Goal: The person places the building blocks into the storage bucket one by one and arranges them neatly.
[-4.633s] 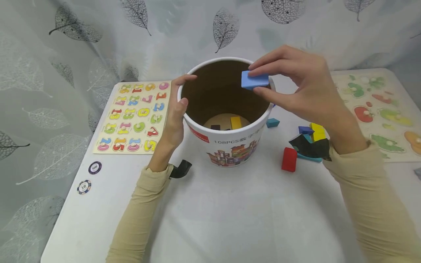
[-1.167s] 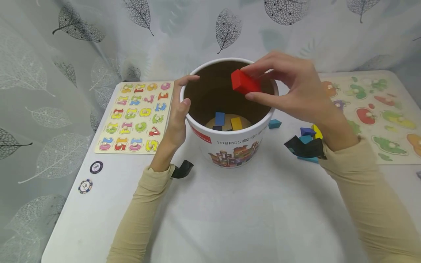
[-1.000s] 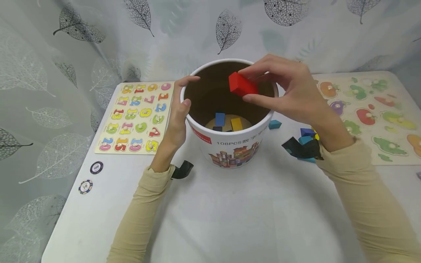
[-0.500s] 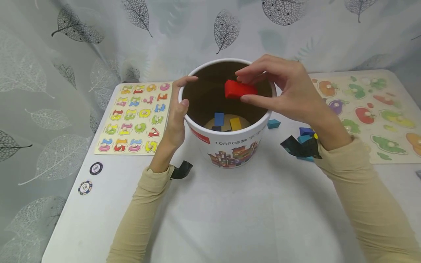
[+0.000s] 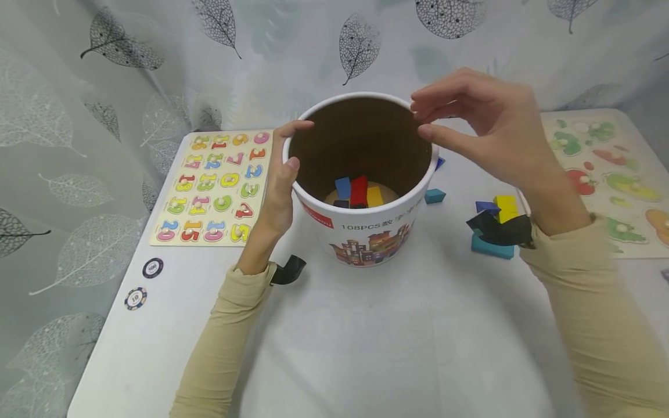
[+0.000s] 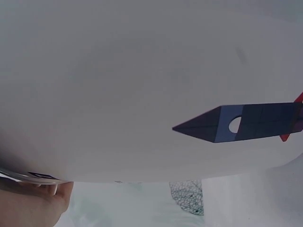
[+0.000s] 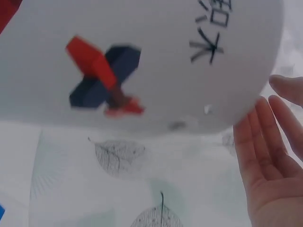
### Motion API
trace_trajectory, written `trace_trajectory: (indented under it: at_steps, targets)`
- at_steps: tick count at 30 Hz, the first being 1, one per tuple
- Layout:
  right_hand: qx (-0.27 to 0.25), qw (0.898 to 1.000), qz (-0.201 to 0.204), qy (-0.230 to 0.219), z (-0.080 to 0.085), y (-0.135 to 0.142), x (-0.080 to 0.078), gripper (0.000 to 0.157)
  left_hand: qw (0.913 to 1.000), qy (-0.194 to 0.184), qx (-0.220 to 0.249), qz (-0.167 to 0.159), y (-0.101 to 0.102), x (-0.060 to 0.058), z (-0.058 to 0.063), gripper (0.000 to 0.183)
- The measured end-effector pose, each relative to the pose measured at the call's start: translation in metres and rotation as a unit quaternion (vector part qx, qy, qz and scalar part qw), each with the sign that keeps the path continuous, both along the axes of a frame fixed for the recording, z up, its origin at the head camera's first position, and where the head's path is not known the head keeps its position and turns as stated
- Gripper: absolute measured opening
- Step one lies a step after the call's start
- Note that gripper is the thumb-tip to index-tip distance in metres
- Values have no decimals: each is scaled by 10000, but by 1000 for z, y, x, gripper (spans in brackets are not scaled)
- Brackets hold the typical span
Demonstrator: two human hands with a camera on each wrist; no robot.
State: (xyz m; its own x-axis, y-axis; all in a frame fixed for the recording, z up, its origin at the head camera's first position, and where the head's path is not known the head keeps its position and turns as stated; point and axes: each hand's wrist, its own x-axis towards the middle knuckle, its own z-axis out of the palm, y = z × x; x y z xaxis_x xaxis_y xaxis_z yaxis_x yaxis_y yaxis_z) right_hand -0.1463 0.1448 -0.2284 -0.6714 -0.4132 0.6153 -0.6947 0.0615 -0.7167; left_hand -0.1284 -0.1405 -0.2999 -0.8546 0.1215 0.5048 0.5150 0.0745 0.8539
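Observation:
A white bucket (image 5: pixel 366 232) with a printed block scene stands upright on the table. My left hand (image 5: pixel 279 186) grips its left rim, thumb on the near side and a fingertip over the edge. In the left wrist view this hand (image 6: pixel 33 205) shows at the bucket's edge. On the bucket's floor lie a red block (image 5: pixel 358 191), a blue block (image 5: pixel 342 188), a yellow block (image 5: pixel 374 196) and a dark block (image 5: pixel 341 204). My right hand (image 5: pixel 491 125) is at the right rim with nothing in it, thumb and fingers apart; its straight fingers show in the right wrist view.
Right of the bucket lie a teal block (image 5: pixel 434 196), a yellow block (image 5: pixel 506 208), a blue triangular block (image 5: pixel 487 207) and a long teal block (image 5: pixel 492 247). A number puzzle board (image 5: pixel 211 188) is left, a vegetable board (image 5: pixel 622 186) right. Two poker chips (image 5: pixel 136 298) lie at left.
Earlier a light blue block, then a red block, was held over the bucket by my right hand. The red block now lies inside; the right hand has moved back to the right. My left hand stays put.

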Motion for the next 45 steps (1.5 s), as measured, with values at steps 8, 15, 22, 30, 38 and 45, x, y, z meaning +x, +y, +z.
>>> trace_trajectory:
  at_steps: [8, 15, 22, 30, 38, 45]
  targets:
    - [1188, 9889, -884, -93, -32, 29, -2, 41, 10000, 24, -36, 41, -1, 0, 0, 96]
    - [2992, 9396, -1169, -1183, -79, 37, -8, 34, 10000, 6, -55, 35, 1, 0, 0, 97]
    - [3652, 9129, -1073, -1473, -109, 33, -21, 27, 10000, 6, -62, -15, 1, 1, -1, 97]
    - [3831, 9058, -1104, -1432, -119, 28, -21, 12, 10000, 3, -76, 20, 2, 2, 0, 98]
    - [4004, 8977, -1151, -1431, -118, 37, -18, 20, 9999, 17, -80, 72, 1, 2, 0, 98]
    - [4162, 8841, -1403, -1597, -120, 45, -19, 27, 10000, -8, -56, 68, 1, 2, 1, 98]
